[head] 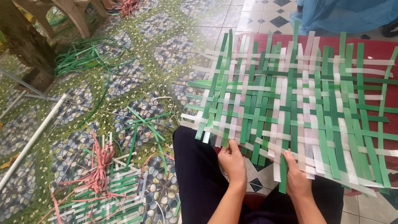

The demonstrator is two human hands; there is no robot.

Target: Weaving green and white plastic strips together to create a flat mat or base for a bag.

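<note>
Over at nine o'clock a white pipe (35, 135) lies slanting across the pebble-patterned floor (166, 49), and at about ten o'clock a loose tangle of green strips (85, 56) sits near the foot of a wooden stool (68, 14). Down at seven o'clock there is a smaller woven piece (105, 199) in green and white with a bundle of pink strips (99, 168) lying on top of it. A few cut green offcuts (143, 122) lie scattered just left of centre.

The person sits with dark-trousered legs (199, 174) at six o'clock. The left hand (233, 162) pinches the near edge of the woven mat (298, 103), thumb on top and fingers tucked under the strip ends — closed on them, as far as I can see. The right hand (295, 174), just to its right, grips a green strip (284, 166) at the same edge, thumb pressed down on it.

The mat itself spreads from centre out to three o'clock, partly over a red mat (373, 49) on the floor. By my reckoning the weave is well under way — the middle is crossed over and under in green and translucent white — but it looks loose and gappy, and long strip ends stick out unfinished on every side, so tightening and edging seem left.
</note>
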